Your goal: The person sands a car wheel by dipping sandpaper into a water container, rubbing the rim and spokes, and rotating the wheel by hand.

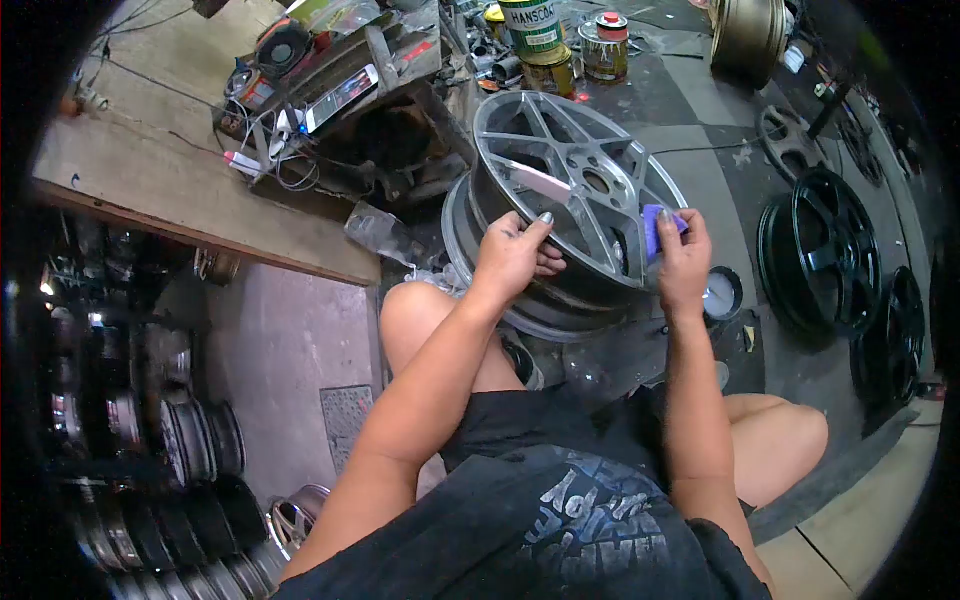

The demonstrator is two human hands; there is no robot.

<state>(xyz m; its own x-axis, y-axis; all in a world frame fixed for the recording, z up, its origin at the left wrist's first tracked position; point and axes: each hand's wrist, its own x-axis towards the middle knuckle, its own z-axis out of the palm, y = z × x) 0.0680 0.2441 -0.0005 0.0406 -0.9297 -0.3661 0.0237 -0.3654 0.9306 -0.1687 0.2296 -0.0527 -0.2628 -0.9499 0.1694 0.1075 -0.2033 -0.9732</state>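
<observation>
A grey spoked wheel rim (600, 180) leans tilted in front of my knees, on top of another rim (458, 225). At its near left edge is my left hand (515, 255), thumb and fingers closed on the rim's lip. My right hand (683, 250) pinches a purple pad (655, 232) at the right side of the same rim. Across one spoke, beyond my left hand, lies a pale pink strip (541, 183).
Paint cans (605, 50) stand behind the rim. A cluttered metal stand with a phone (342, 98) is at the upper left. Black rims (825, 250) rest at the right, and a small round container (721, 293) sits near my right wrist. More rims (190, 440) are stacked lower left.
</observation>
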